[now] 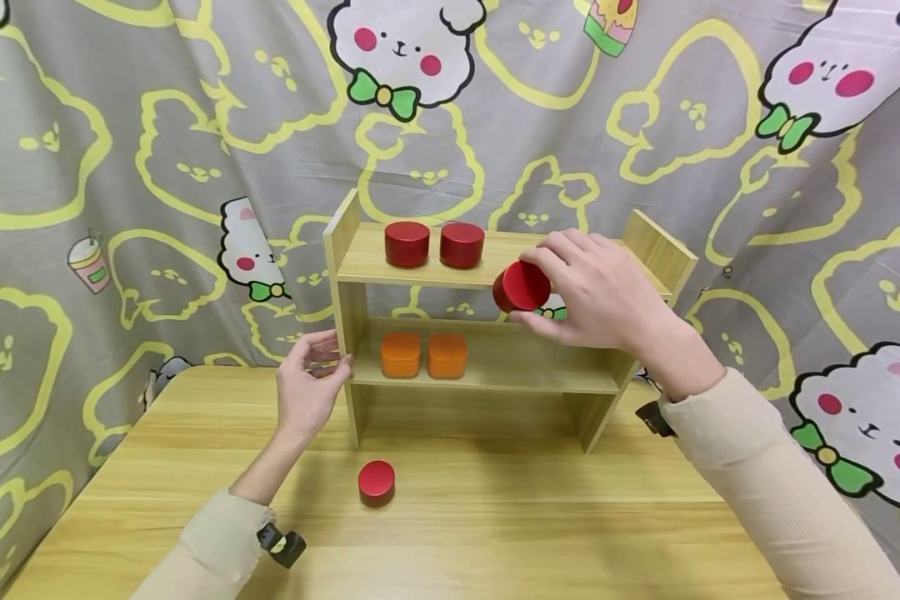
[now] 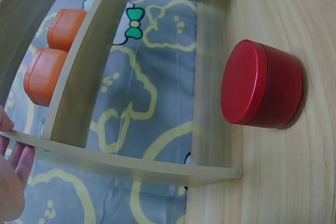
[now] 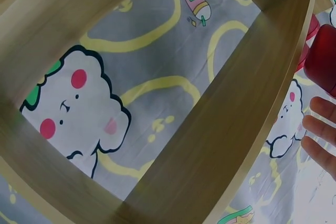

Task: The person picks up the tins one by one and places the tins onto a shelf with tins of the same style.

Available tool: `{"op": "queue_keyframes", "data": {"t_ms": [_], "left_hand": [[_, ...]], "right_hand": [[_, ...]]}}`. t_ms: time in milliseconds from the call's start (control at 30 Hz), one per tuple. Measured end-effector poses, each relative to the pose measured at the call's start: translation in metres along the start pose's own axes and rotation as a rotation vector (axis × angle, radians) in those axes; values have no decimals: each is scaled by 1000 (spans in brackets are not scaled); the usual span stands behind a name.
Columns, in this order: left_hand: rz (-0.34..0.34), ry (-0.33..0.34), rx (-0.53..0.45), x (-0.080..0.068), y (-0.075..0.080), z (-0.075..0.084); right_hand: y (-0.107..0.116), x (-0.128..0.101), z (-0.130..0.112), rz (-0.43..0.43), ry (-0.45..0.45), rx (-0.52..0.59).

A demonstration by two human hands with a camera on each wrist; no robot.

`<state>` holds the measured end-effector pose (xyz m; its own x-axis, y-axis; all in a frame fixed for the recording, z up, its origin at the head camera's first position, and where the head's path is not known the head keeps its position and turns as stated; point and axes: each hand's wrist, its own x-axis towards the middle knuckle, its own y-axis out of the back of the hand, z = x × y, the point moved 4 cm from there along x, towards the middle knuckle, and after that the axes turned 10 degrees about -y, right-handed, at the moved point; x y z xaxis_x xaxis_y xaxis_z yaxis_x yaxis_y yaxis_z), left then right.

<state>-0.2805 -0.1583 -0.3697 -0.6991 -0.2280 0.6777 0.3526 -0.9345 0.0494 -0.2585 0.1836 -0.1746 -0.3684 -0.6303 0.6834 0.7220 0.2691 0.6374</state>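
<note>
My right hand [image 1: 603, 292] grips a round red tin [image 1: 523, 287] between thumb and fingers, tilted, in front of the wooden shelf's [image 1: 487, 377] top board. Two more red tins, one on the left [image 1: 407, 244] and one beside it [image 1: 462, 245], stand upright on that board. With thumb in front and fingers behind, my left hand [image 1: 311, 387] holds the shelf's left side panel. Two orange boxes, one [image 1: 401, 356] next to the other [image 1: 447, 357], sit on the middle board. Another red tin [image 2: 262, 85] stands on the table before the shelf.
The shelf stands on a wood-grain table [image 1: 540, 533], its side panels rising above the top board. A grey patterned curtain [image 1: 157, 275] hangs behind and around it. On the top board there is room to the right of the two tins.
</note>
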Motion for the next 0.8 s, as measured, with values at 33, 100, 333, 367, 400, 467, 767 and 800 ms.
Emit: {"op": "queue_keyframes", "data": {"t_ms": [33, 100, 333, 367, 400, 467, 767, 800], "left_hand": [[0, 0, 1, 0, 0, 0], [0, 0, 2, 0, 0, 0], [-1, 1, 4, 0, 0, 1], [-1, 2, 4, 0, 0, 1], [-1, 3, 4, 0, 0, 1], [0, 6, 5, 0, 1, 2], [0, 12, 7, 0, 0, 2], [0, 11, 7, 0, 0, 2]], "right_hand": [[0, 1, 2, 1, -3, -1], [0, 2, 4, 3, -7, -1], [-1, 9, 16, 9, -31, 3], [-2, 10, 17, 8, -37, 5], [-3, 11, 19, 7, -43, 5], [-5, 13, 22, -2, -56, 2], [-13, 18, 32, -80, -119, -18], [-14, 19, 33, -90, -126, -20]]}}
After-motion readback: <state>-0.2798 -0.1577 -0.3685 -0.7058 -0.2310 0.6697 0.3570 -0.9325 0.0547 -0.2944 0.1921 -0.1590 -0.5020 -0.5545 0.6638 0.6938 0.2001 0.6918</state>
